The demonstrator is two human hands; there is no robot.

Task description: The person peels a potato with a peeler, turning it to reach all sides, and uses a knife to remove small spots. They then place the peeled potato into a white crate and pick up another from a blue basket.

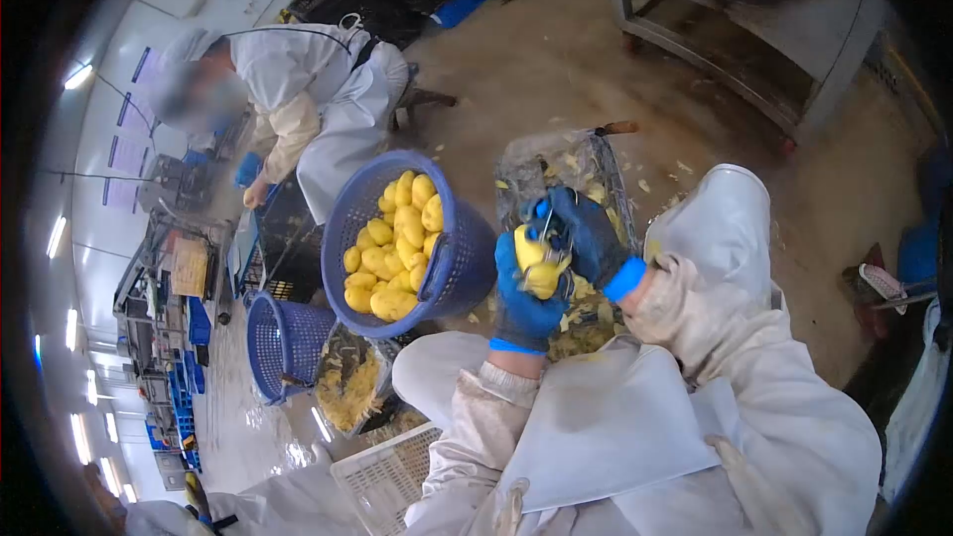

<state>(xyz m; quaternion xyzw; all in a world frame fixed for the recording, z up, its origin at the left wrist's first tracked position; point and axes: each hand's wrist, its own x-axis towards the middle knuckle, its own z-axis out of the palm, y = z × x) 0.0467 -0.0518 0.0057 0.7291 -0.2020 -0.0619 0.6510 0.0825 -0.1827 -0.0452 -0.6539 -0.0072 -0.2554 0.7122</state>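
Observation:
My left hand (526,298), in a blue glove, is wrapped around a yellow potato (541,266) above my lap. My right hand (588,236), in a dark blue glove with a bright blue cuff, is closed on a peeler (545,222) held against the top of the potato. Part of the peeler is hidden by the fingers. Below both hands stands a dark crate (516,164) with yellow peelings in it. To the left, a purple-blue basket (462,268) is heaped with several peeled potatoes (397,238).
A smaller purple basket (283,342) and a tray of peelings (349,387) stand left of the full basket, with a white crate (387,481) nearer. A co-worker (318,89) sits at the upper left. A metal machine frame (715,60) is at the upper right. The floor (516,60) looks wet.

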